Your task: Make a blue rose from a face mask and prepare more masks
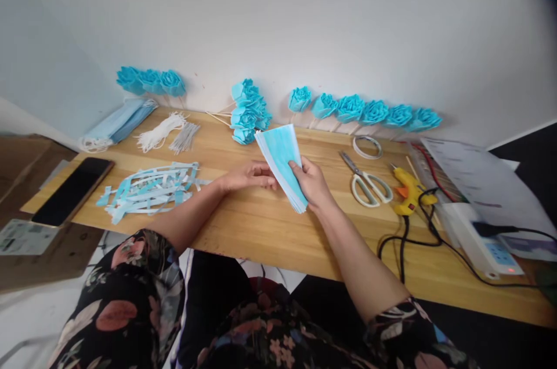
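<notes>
My right hand (312, 181) is closed around a stack of light blue face-mask sheets (281, 157), holding it upright on its edge above the wooden table (270, 230). My left hand (249, 175) lies beside the stack's left side, fingers stretched toward it and touching its lower edge. Blue roses made of mask material stand along the wall: a row at right (365, 110), a bunch in the middle (248, 111), three at left (150, 81).
White-handled scissors (368, 183), a tape ring (368, 147), a yellow glue gun (409, 189) with black cable and a power strip (487, 241) lie to the right. At left are cut blue strips (148, 189), white ear loops (159, 132), a mask pile (115, 123) and a phone (72, 190).
</notes>
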The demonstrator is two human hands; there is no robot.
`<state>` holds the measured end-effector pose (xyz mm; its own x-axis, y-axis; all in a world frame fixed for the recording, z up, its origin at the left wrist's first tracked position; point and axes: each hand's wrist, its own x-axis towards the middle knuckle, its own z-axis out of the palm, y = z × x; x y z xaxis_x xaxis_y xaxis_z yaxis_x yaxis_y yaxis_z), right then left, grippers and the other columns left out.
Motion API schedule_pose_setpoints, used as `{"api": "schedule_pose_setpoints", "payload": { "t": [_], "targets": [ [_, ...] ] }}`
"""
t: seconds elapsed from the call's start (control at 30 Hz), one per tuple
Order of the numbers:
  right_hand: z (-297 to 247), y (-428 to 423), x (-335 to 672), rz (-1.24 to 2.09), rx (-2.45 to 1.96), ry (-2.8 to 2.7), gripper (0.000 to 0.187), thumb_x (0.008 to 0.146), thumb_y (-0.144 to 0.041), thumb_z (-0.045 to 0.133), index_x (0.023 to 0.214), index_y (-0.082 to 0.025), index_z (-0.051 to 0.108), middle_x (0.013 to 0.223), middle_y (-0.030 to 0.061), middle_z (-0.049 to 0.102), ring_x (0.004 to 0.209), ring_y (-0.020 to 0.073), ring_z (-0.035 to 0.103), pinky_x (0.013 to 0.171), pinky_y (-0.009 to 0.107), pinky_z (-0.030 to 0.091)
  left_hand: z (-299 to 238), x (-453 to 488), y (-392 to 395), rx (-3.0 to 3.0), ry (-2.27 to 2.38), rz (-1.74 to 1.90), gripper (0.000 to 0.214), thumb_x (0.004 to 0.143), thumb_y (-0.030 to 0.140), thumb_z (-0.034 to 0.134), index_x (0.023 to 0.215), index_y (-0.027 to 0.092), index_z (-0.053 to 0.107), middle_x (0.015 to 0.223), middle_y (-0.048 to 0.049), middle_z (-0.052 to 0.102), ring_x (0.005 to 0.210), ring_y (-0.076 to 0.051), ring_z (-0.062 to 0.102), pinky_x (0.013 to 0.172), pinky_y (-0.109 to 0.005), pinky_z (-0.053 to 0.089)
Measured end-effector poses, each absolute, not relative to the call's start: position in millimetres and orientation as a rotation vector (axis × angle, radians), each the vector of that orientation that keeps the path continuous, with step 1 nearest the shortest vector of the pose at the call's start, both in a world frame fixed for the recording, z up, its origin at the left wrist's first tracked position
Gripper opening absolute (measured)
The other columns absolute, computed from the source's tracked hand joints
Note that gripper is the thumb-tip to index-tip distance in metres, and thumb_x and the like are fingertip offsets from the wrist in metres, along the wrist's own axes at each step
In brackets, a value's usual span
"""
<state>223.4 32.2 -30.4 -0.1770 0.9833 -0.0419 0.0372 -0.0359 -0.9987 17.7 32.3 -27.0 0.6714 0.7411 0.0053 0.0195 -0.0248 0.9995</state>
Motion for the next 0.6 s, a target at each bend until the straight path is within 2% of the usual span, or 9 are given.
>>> {"api": "schedule_pose_setpoints", "payload": {
  "t": [0.17, 0.27, 0.4, 0.5, 0.6],
  "targets": [
    [-37.7, 34.3, 224.0, 1.120, -1.234, -1.444, 0.028, 0.083, -0.049, 0.057, 0.083, -0.021, 0.060, 0.072, -0.0013, 0.058, 0.067, 0.0168, 0.049, 0.064, 0.029, 0.038, -30.8, 18.3, 35.4, 1.513, 0.656, 0.766, 0.049, 0.092, 0.060, 0.061, 0.089, 0.012, 0.071, 0.083, -0.0100, 0.072, 0.073, -0.016, 0.064, 0.071, -0.030, 0.052],
    [-41.8, 34.7, 221.5, 1.064, -1.266, -1.480, 0.026, 0.082, -0.047, 0.057, 0.077, -0.022, 0.057, 0.068, -0.0021, 0.055, 0.066, 0.0166, 0.047, 0.063, 0.029, 0.037, -40.1, 21.3, 37.9, 1.435, 0.736, 0.870, 0.050, 0.084, 0.063, 0.069, 0.084, 0.013, 0.069, 0.075, -0.0081, 0.070, 0.068, -0.017, 0.064, 0.068, -0.031, 0.052],
    [-42.2, 33.1, 217.4, 1.314, -1.129, -1.394, 0.033, 0.080, -0.053, 0.064, 0.087, -0.021, 0.060, 0.072, -0.0015, 0.062, 0.067, 0.0169, 0.053, 0.066, 0.030, 0.042, -43.5, 28.3, 36.5, 1.344, 0.782, 0.950, 0.052, 0.073, 0.064, 0.079, 0.082, 0.014, 0.068, 0.070, -0.0050, 0.069, 0.063, -0.015, 0.061, 0.065, -0.029, 0.050],
    [-37.3, 30.5, 215.1, 1.566, -0.942, -1.288, 0.043, 0.076, -0.059, 0.071, 0.090, -0.019, 0.061, 0.073, 0.0010, 0.067, 0.069, 0.0179, 0.060, 0.071, 0.032, 0.047, -38.7, 34.4, 30.9, 1.333, 0.773, 0.969, 0.052, 0.075, 0.064, 0.077, 0.081, 0.013, 0.067, 0.068, -0.0040, 0.068, 0.061, -0.013, 0.060, 0.063, -0.027, 0.048],
    [-31.2, 28.7, 214.3, 1.747, -0.807, -1.205, 0.044, 0.073, -0.061, 0.075, 0.086, -0.020, 0.063, 0.072, 0.0040, 0.069, 0.072, 0.0212, 0.064, 0.070, 0.034, 0.049, -36.5, 39.4, 25.7, 1.302, 0.785, 1.036, 0.050, 0.079, 0.062, 0.075, 0.079, 0.013, 0.066, 0.066, -0.0026, 0.067, 0.059, -0.012, 0.059, 0.062, -0.026, 0.048]
  ]
}}
